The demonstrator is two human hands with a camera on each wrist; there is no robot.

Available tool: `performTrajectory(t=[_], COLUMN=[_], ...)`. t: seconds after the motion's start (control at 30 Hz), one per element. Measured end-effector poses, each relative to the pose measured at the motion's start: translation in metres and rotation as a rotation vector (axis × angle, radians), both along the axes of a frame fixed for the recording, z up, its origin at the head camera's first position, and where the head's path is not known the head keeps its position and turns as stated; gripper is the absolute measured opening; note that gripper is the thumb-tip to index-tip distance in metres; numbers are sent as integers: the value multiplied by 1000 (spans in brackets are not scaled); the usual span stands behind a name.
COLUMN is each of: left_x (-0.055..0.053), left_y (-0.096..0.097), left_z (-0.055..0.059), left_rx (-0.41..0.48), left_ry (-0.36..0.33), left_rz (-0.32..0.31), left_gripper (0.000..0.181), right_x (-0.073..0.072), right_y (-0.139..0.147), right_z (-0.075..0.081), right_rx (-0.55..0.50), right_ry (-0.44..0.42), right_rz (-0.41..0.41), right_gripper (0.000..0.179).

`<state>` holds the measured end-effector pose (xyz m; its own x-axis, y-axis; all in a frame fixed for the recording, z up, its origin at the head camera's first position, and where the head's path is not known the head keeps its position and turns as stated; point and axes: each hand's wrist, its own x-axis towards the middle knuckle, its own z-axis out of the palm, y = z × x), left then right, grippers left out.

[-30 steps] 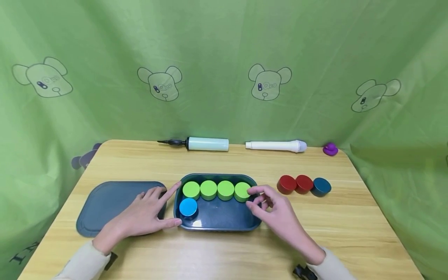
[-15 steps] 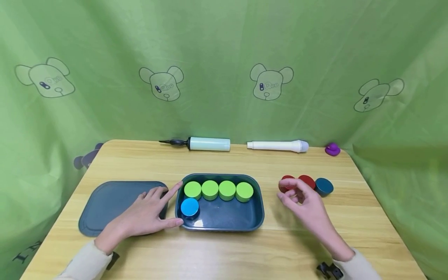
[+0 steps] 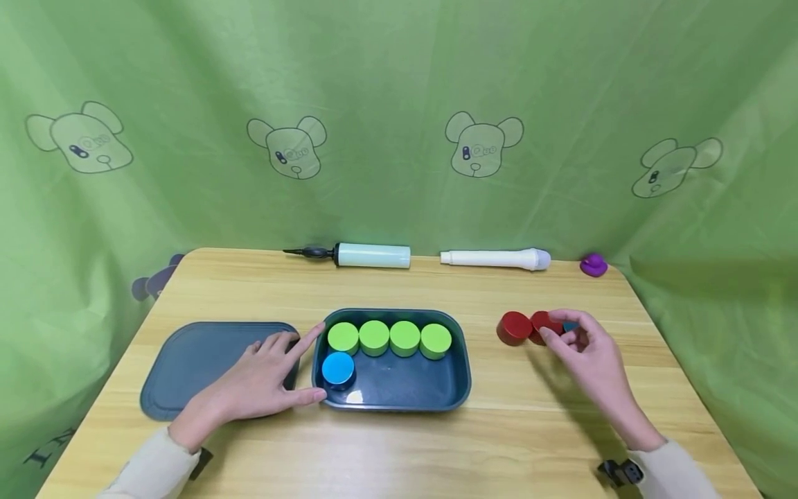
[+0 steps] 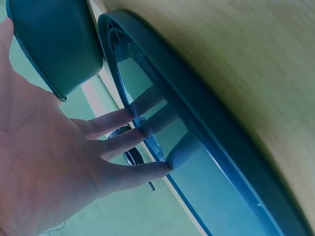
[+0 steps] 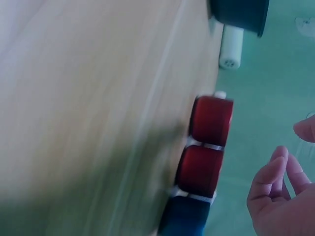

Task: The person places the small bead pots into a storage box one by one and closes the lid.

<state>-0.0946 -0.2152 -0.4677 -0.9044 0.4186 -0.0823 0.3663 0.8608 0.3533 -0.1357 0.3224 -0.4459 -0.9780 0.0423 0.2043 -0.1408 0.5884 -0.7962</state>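
My left hand (image 3: pixel 262 380) spreads at the left end of a dark blue box (image 3: pixel 405 400), with thumb and index finger at its rim. In the left wrist view, its other fingertips (image 4: pixel 167 169) touch the glossy dark lid (image 4: pixel 197 98). Several green cylinders (image 3: pixel 374 338) line the box's back, and one blue cylinder (image 3: pixel 338 369) stands front left. My right hand (image 3: pixel 592 360) hovers at the right with fingers bent and nothing held. In the head view, it partly covers the dark blue cylinder (image 5: pixel 184 216) beside two red cylinders (image 3: pixel 515 328); the right wrist view shows a gap between hand and cylinders.
A hand pump (image 3: pixel 373 256), a white toy microphone (image 3: pixel 495 259) and a purple rubber duck (image 3: pixel 593 265) lie along the table's back edge. Behind it hangs a green curtain (image 3: pixel 386 187). The lid lies left of the box on the wooden table (image 3: pixel 436 457).
My right hand has left the rightmost green cylinder in the box and travelled right, past the first red cylinder, to above the dark blue one. The left hand stays in place.
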Motion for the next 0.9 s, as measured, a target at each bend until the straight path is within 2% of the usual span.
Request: performTrajectory(t=[0.47,0.73,0.9], left_x=[0,-1,0], left_y=[-1,0,0], left_z=[-2,-2,-1], left_rx=[-8,-12,-8], left_ry=[12,5,12], left_rz=[-8,0,-1], left_gripper=[106,106,106], right_x=[-15,-27,-32], right_y=[44,65,74], right_z=[-16,-29,-36], right_rx=[195,203,183], right_ry=[-139,-195,-253], right_rz=[-47,-47,-39], right_gripper=[70,81,81])
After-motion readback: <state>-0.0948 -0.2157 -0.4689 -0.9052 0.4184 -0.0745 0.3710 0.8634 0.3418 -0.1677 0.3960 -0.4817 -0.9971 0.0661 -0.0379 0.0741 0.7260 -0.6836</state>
